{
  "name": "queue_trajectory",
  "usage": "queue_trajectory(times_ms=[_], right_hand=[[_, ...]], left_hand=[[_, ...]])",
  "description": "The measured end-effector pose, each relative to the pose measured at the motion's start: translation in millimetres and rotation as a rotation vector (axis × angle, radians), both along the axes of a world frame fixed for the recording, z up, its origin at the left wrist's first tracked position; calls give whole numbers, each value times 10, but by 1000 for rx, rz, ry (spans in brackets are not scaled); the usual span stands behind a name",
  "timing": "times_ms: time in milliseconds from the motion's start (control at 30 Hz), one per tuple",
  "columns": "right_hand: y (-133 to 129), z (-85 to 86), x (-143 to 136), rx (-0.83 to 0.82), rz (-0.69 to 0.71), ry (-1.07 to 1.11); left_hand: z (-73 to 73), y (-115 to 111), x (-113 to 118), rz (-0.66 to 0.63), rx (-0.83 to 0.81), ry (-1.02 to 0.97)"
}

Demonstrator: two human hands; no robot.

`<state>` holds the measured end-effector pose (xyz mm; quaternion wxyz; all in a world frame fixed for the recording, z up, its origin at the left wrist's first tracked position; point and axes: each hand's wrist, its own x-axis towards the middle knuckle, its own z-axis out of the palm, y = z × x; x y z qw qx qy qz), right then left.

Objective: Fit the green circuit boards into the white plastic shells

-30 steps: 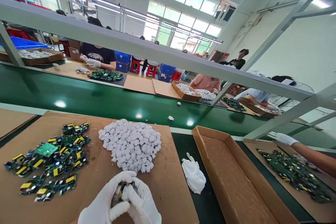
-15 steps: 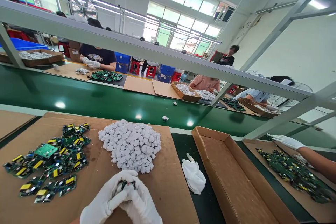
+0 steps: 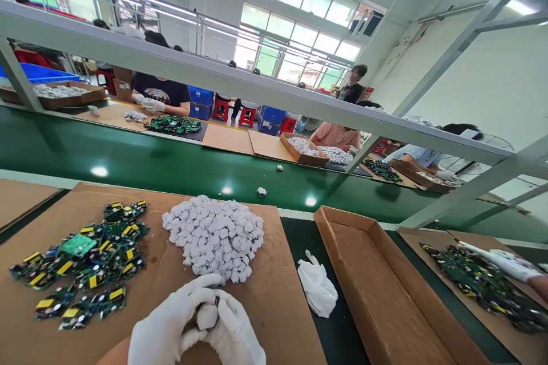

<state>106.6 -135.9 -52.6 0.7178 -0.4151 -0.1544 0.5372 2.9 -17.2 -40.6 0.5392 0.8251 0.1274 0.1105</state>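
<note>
pressing a small white pad [image 3: 208,316] between gloved fingertips [image 3: 201,298], a worker at a green conveyor line keeps both hands low at the near edge of a cardboard sheet [image 3: 274,296]. the left hand [image 3: 165,328] and right hand [image 3: 233,333] are closed together around the pad and whatever sits beneath it, which the gloves hide. by the look of it, the step in hand is fitting 1 pad to 1 part; the next move seems to call for firm, even thumb pressure and then a clean release.

just beyond the hands lies a heap of white pads [image 3: 214,236], loose on the sheet. left of it, a spread of green circuit boards [image 3: 85,265] with yellow parts lies flat on the same sheet. a crumpled white glove [image 3: 317,290] rests on the dark mat just right of the sheet.

farther right, a long cardboard tray [image 3: 342,274] stands open with nothing visible inside it. beyond that, a co-worker's gloved hand [image 3: 507,262] lies over more boards. across the belt, another tray [image 3: 299,154] holds white pads.
</note>
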Motion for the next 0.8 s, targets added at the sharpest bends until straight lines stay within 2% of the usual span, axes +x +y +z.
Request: queue_trajectory(times_ms=[100, 167, 333, 433, 667, 800], right_hand=[[5, -44, 3, -5, -45, 6], [9, -85, -5, -16, -79, 8], [-26, -58, 25, -47, -104, 25], [-50, 54, 75, -42, -73, 51], [-48, 280, 5, 2, -79, 163], [25, 325, -72, 124, -33, 419]], left_hand=[[-102, -72, -38, 4, -275, -1], [-146, -107, -29, 11, -373, -74], [-121, -63, 70, 106, -413, -164], [-78, -13, 53, 69, -426, -166], [-94, -129, -99, 140, 190, -288], [-51, -136, 1, 185, 806, -418]])
